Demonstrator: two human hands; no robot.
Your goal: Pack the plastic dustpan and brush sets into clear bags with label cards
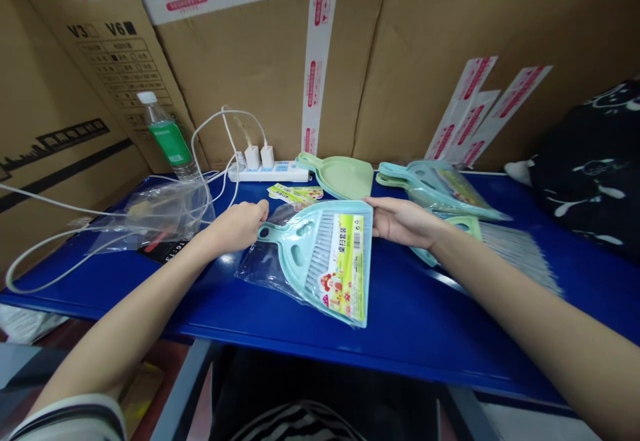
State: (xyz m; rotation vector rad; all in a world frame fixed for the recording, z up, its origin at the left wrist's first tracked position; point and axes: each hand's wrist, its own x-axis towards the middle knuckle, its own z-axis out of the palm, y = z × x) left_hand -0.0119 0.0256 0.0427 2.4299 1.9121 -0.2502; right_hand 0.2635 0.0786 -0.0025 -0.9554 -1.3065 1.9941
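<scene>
Together, left hand [239, 225] and right hand [400, 222], grips pinching bagged dustpan [296, 257], yellow Chinese-lettered label [350, 264].

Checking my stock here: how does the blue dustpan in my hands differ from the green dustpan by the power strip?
The blue dustpan is in a clear bag with a brush and label card; the green dustpan is bare and empty. The left hand and right hand hold the blue dustpan; the green dustpan lies untouched beside the power strip. Both have the same handled scoop shape.
</scene>
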